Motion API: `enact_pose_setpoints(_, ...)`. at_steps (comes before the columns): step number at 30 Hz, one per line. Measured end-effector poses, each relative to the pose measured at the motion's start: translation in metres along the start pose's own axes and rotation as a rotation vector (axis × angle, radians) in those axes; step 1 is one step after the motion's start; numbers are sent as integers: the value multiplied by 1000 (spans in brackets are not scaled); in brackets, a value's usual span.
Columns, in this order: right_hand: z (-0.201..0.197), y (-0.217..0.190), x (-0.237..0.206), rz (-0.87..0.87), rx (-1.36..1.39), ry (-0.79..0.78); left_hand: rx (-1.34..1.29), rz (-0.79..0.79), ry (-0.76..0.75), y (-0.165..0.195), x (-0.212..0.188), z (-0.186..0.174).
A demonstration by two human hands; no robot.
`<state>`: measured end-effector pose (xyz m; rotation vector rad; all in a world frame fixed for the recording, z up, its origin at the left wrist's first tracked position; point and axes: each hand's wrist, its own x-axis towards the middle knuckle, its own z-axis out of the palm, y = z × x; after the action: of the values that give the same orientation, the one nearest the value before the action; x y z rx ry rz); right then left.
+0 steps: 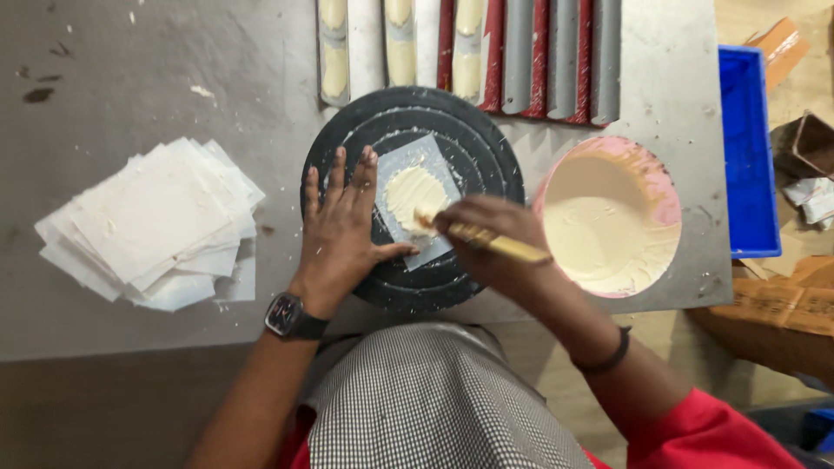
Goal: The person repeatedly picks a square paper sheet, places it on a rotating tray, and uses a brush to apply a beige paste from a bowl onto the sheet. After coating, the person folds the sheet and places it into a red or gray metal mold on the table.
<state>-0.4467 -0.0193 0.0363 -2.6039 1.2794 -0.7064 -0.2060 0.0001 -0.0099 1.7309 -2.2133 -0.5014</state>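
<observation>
Cream paste (413, 193) is sitting on a translucent square sheet (420, 200) lying on the black round turntable (486, 148). The right hand (491, 239), fingers curled tight around a yellow-handled brush (486, 241), is touching it. The left hand (337, 227), fingers spread flat, is pressing the sheet's left edge. A pink bowl (665, 195) is crowding the right; a stack of sheets (152, 221) is lying well apart left.

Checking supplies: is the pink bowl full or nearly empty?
Fairly full: the pink bowl holds a wide pool of cream paste covering its bottom, with smears up its wall.
</observation>
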Motion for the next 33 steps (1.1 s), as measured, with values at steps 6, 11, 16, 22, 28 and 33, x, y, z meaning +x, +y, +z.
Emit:
enact_pose_setpoints(6,-14,-2,5,165,308,158,32,-12,-4,6,-2,-4)
enact_pose_setpoints(11,0,-1,-17,164,477,145,83,-52,-12,20,-14,-17)
enact_pose_setpoints(16,-47,70,-75,701,670,361,97,-156,-95,27,-28,-26)
enact_pose_setpoints(22,-66,129,-139,680,123,43,40,113,102,21,-10,-14)
enact_pose_setpoints(28,-57,139,-152,532,35,120,-15,202,104,19,5,-7)
enact_pose_setpoints(33,-78,149,-191,764,800,602,-41,180,14,17,12,-5)
